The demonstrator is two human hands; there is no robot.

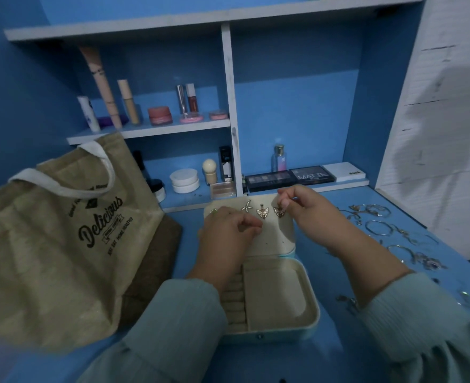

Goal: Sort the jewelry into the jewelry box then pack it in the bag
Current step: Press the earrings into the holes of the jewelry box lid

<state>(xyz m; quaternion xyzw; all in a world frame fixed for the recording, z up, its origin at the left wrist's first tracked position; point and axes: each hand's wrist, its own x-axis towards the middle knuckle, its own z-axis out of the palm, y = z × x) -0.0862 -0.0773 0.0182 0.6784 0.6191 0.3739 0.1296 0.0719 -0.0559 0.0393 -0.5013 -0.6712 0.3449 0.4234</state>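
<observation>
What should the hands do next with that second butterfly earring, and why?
Probably seat it: the right hand pinches the butterfly earring at the open lid of the jewelry box, beside its mounted twin, while the left hand steadies the lid.

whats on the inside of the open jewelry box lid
Three earrings hang on the lid: a cross-shaped earring and two butterfly earrings, one at the right hand. The left hand covers the lid's left part.

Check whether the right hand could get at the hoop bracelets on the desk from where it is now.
Probably yes. The hoop bracelets lie loose on the blue desk just right of the right hand, with nothing between them, though that hand is pinching a butterfly earring first.
</observation>
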